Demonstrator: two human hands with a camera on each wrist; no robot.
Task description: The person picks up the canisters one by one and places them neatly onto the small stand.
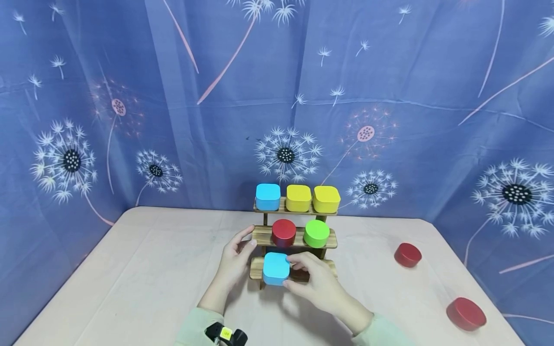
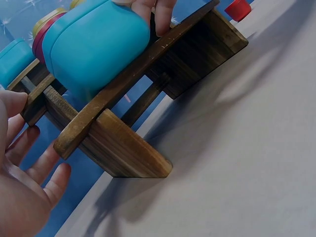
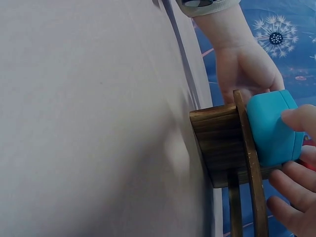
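Note:
A three-tier wooden stand [image 1: 329,239] holds several small boxes. My right hand [image 1: 320,287] pinches a light-blue rounded-square box [image 1: 276,268] between thumb and fingers at its right side. That box sits over the left part of the lowest shelf, and in the left wrist view the same blue box [image 2: 94,47] is right at the shelf board. My left hand [image 1: 233,264] holds the left end of the middle shelf with thumb and index finger, its other fingers loosely spread beside the stand [image 2: 128,148]. On the middle shelf are a red round box [image 1: 283,233] and a green round box [image 1: 317,233].
The top shelf carries another blue box [image 1: 268,197] and two yellow boxes, one yellow box [image 1: 298,198] in the middle. To the right on the pale tabletop [image 1: 143,269] lie two red round boxes, the nearer red box [image 1: 466,314] by the edge. A blue dandelion-print curtain [image 1: 216,144] stands behind.

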